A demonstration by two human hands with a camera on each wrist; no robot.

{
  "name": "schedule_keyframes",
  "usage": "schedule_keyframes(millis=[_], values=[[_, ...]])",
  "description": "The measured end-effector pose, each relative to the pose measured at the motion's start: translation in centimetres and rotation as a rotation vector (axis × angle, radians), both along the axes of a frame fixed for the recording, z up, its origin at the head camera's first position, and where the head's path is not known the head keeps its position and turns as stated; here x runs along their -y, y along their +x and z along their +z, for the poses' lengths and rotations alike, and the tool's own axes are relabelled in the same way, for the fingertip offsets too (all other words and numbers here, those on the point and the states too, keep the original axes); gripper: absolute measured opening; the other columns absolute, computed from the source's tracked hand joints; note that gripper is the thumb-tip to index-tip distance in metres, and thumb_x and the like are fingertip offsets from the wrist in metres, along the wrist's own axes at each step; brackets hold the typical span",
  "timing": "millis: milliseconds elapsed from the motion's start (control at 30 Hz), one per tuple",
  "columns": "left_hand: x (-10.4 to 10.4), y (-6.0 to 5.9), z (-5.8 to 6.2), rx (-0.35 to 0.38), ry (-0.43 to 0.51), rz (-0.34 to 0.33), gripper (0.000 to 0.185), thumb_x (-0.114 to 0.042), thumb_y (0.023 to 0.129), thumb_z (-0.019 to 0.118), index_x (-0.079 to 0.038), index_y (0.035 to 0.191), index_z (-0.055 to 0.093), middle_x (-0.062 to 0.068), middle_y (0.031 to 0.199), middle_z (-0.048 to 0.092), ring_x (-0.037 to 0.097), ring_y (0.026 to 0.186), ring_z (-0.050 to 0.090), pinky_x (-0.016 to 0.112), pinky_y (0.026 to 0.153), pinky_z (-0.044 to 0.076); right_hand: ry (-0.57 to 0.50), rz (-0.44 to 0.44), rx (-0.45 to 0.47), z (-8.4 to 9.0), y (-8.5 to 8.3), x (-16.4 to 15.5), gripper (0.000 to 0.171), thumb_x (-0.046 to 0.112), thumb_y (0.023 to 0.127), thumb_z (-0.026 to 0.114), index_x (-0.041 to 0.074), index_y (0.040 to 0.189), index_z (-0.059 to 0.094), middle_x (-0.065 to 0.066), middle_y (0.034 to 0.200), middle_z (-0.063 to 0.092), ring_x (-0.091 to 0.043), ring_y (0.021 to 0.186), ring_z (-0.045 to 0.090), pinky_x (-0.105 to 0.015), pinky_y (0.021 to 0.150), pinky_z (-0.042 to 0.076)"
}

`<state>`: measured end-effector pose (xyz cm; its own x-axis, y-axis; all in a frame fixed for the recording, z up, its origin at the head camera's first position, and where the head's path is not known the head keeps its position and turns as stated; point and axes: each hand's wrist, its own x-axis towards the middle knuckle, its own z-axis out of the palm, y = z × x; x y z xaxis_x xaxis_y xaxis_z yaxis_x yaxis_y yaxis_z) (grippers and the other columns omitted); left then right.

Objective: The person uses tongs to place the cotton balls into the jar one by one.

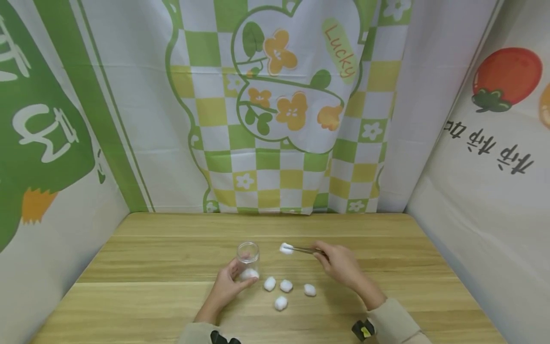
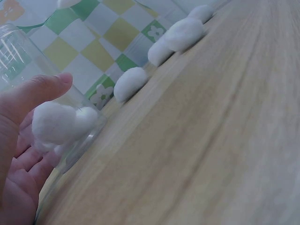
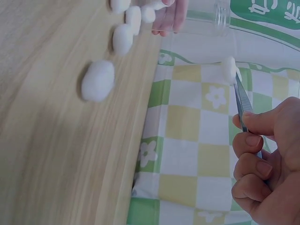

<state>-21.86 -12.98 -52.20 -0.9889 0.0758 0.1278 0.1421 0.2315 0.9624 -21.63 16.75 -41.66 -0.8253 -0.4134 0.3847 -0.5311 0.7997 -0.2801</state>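
A small clear glass jar (image 1: 248,259) stands upright on the wooden table (image 1: 150,296). My left hand (image 1: 232,283) grips its lower part, thumb (image 2: 44,91) against the glass. A white cotton ball (image 1: 249,274) lies inside the jar (image 2: 23,56), where the left wrist view shows white cotton (image 2: 55,123). My right hand (image 1: 332,259) pinches thin metal tweezers (image 1: 303,250), whose tips hold a cotton ball (image 1: 286,248) in the air just right of the jar's mouth. The right wrist view shows the tweezers (image 3: 243,101) clamped on that ball (image 3: 229,69). Several loose cotton balls (image 1: 281,302) lie between my hands.
Printed cloth panels close in the table: a green and yellow checked one (image 1: 279,119) at the back, others at the left and right sides. The loose cotton balls (image 3: 98,80) sit in a cluster near the table's front.
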Motion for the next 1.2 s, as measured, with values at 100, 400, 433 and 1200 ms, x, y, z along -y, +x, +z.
schedule_keyframes(millis=[100, 400, 433, 1200], values=[[0.0, 0.0, -0.1, 0.001, 0.009, 0.000, 0.069, -0.011, 0.075, 0.081, 0.000, 0.136, 0.050, 0.023, 0.140, 0.053, 0.039, 0.132, 0.051, 0.048, 0.115, 0.039, 0.008, -0.002, -0.016, 0.2, 0.0, 0.3, 0.012, 0.016, 0.091, 0.064, 0.017, 0.103, 0.066, 0.008, 0.058, 0.050, 0.001, 0.050, 0.028, -0.014, 0.045, 0.021], [-0.1, 0.0, 0.1, -0.017, 0.005, 0.005, 0.067, -0.011, 0.075, 0.081, 0.001, 0.134, 0.051, 0.024, 0.136, 0.057, 0.039, 0.128, 0.054, 0.047, 0.112, 0.042, 0.004, 0.028, -0.067, 0.6, -0.1, 1.1, 0.011, 0.015, 0.090, 0.065, 0.017, 0.101, 0.066, 0.007, 0.058, 0.054, 0.002, 0.052, 0.033, -0.013, 0.046, 0.025], [-0.2, 0.0, 0.2, -0.023, 0.003, 0.004, 0.066, -0.011, 0.075, 0.081, 0.001, 0.134, 0.051, 0.024, 0.135, 0.057, 0.039, 0.128, 0.055, 0.047, 0.112, 0.043, 0.004, 0.028, -0.073, 0.6, -0.1, 1.2, 0.011, 0.016, 0.090, 0.065, 0.017, 0.101, 0.066, 0.007, 0.059, 0.054, 0.002, 0.052, 0.033, -0.013, 0.046, 0.025], [-0.1, 0.0, 0.0, -0.031, -0.004, 0.003, 0.065, -0.011, 0.076, 0.080, 0.001, 0.133, 0.051, 0.023, 0.136, 0.057, 0.039, 0.128, 0.054, 0.047, 0.113, 0.042, -0.003, 0.079, -0.064, 1.2, 0.0, 4.0, 0.011, 0.016, 0.092, 0.062, 0.016, 0.102, 0.066, 0.005, 0.059, 0.054, 0.002, 0.050, 0.030, -0.012, 0.045, 0.022]])
